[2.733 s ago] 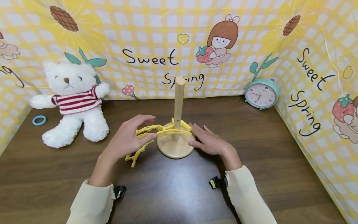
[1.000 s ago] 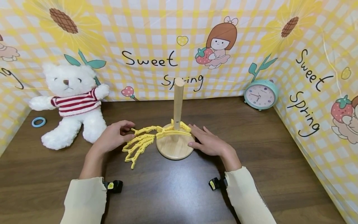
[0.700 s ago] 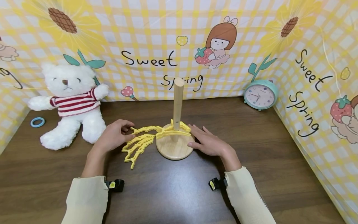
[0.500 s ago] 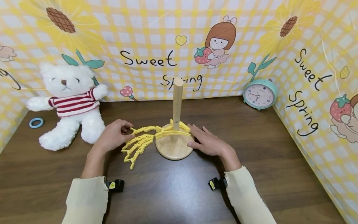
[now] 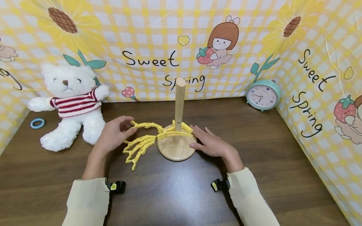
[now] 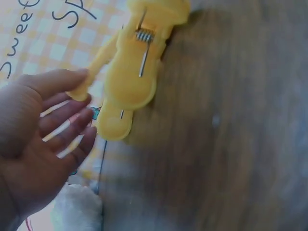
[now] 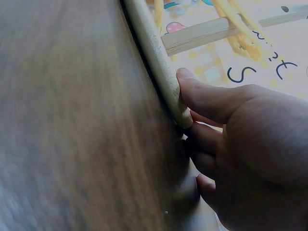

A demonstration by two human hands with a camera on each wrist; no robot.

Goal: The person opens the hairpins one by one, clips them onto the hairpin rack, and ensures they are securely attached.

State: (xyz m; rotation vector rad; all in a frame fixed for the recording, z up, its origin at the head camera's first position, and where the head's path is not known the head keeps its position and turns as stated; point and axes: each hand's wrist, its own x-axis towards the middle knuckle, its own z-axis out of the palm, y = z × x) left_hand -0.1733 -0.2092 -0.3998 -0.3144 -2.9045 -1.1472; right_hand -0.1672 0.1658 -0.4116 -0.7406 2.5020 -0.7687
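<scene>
A wooden stand with an upright pole (image 5: 179,103) and round base (image 5: 176,153) stands mid-table. A yellow plastic item (image 5: 174,135) lies against it, with one part across the base and several jagged, jointed arms (image 5: 141,147) fanned out to the left. Metal springs (image 6: 144,35) show on its yellow pieces in the left wrist view. My left hand (image 5: 113,135) pinches the end of the uppermost arm (image 5: 145,125) between thumb and fingers. My right hand (image 5: 212,143) rests at the base's right side, thumb touching the rim and fingers fairly straight. What kind of item it is, I cannot tell.
On the left a white teddy bear (image 5: 77,106) in a striped shirt sits against the patterned cloth (image 5: 155,28). Beside it lies a blue ring (image 5: 37,123). At the back right stands a mint alarm clock (image 5: 263,95). The dark wooden tabletop (image 5: 169,191) extends toward me.
My left hand moved left, away from the stand, and the yellow arms now lie more fanned out. Just now it has moved the uppermost arm further back. My right hand stays at the base.
</scene>
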